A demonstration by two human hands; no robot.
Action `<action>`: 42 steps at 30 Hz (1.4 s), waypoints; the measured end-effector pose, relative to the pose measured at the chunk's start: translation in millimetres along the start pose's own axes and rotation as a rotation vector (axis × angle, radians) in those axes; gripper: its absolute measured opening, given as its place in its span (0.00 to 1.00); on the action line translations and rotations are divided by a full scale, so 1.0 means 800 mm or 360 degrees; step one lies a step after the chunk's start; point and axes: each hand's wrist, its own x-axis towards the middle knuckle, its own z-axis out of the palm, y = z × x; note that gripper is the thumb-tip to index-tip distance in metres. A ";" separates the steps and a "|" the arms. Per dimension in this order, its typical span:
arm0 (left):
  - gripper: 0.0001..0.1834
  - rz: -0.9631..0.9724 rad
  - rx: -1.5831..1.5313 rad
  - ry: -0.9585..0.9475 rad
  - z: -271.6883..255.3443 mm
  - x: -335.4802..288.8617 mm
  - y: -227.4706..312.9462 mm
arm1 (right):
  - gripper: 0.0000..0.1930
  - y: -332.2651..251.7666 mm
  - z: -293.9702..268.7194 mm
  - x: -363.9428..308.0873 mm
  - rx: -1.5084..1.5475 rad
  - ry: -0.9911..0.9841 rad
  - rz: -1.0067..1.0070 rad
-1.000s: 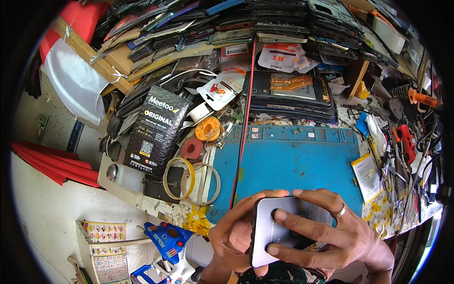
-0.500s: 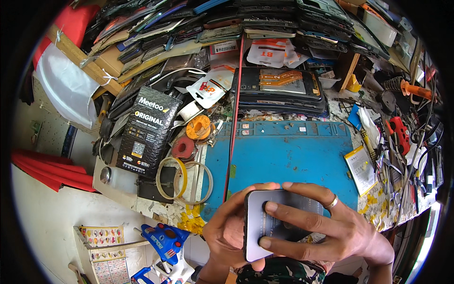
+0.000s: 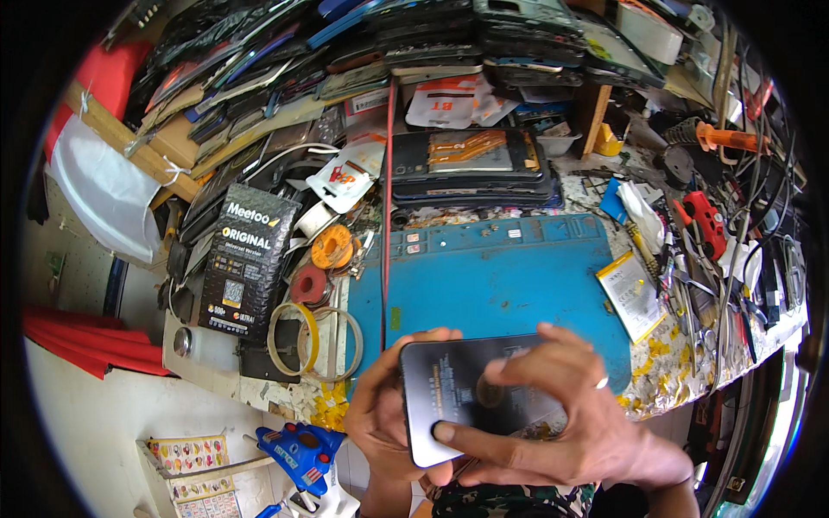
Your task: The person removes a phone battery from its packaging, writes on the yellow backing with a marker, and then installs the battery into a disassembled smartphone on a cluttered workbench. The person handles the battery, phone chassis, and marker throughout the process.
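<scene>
The left hand (image 3: 384, 410) is gripping the phone (image 3: 462, 367) around its left end. The right hand (image 3: 574, 414) is loosely open over the glossy dark face, with one low fingertip touching it. The phone is held at the near edge of the blue mat (image 3: 492, 276).

One left hand (image 3: 378, 413) and one right hand (image 3: 574, 419) meet at one dark phone-like device (image 3: 459, 393), over the near edge of one blue mat (image 3: 484, 276). By the mat's left edge: two rings (image 3: 312, 341), one orange spool (image 3: 329, 250), one red spool (image 3: 307, 285). At its right edge: one white battery (image 3: 631, 298).
</scene>
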 end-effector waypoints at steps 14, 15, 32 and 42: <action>0.65 -0.0111 0.0092 0.0070 0.025 0.012 -0.001 | 0.29 -0.012 0.038 -0.040 0.0486 0.0468 0.0283; 0.66 -0.0164 -0.0044 0.0102 0.022 0.013 0.001 | 0.29 -0.007 0.027 -0.047 0.0496 0.0481 0.0269; 0.41 -0.1671 -0.1998 0.0142 0.067 -0.030 -0.001 | 0.16 -0.009 -0.029 -0.102 0.0415 0.0574 -0.0016; 0.41 -0.1753 -0.1834 0.0080 0.067 -0.039 -0.001 | 0.14 -0.019 -0.027 -0.102 0.0374 0.0521 0.0075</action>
